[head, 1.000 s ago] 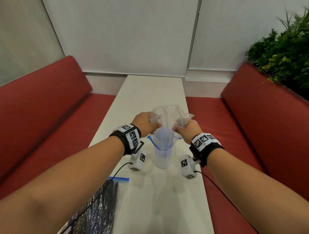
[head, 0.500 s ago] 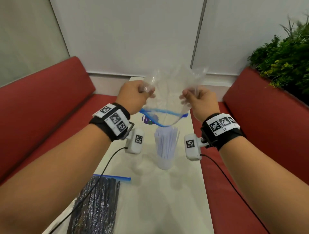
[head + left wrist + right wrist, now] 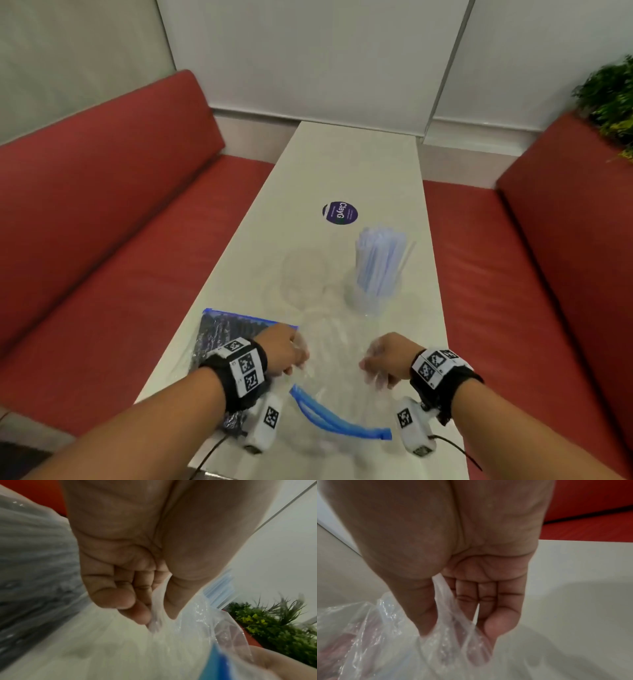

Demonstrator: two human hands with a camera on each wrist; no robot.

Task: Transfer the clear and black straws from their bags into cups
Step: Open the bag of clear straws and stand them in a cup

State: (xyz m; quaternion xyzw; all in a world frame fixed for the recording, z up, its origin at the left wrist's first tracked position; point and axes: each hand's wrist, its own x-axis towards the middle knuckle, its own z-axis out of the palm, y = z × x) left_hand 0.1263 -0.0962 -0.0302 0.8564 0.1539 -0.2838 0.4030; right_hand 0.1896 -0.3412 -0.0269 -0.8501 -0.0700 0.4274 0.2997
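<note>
A clear cup (image 3: 371,298) holding the clear straws (image 3: 378,263) stands right of the table's middle. To its left is the faint outline of an empty clear cup (image 3: 303,274). The empty clear bag (image 3: 337,373) with a blue zip strip (image 3: 339,419) hangs low over the near table between both hands. My left hand (image 3: 291,359) pinches its left corner between thumb and fingers (image 3: 137,614). My right hand (image 3: 375,368) pinches its right corner (image 3: 452,632). The bag of black straws (image 3: 229,330) lies flat at the near left, partly under my left wrist.
The narrow white table (image 3: 342,161) runs away from me between two red benches (image 3: 120,240). A round purple sticker (image 3: 339,212) lies beyond the cups. A green plant (image 3: 613,99) sits behind the right bench back.
Both hands lifted the clear bag off the straws, leaving them in the cup, then carried the empty bag down toward the near edge of the table.
</note>
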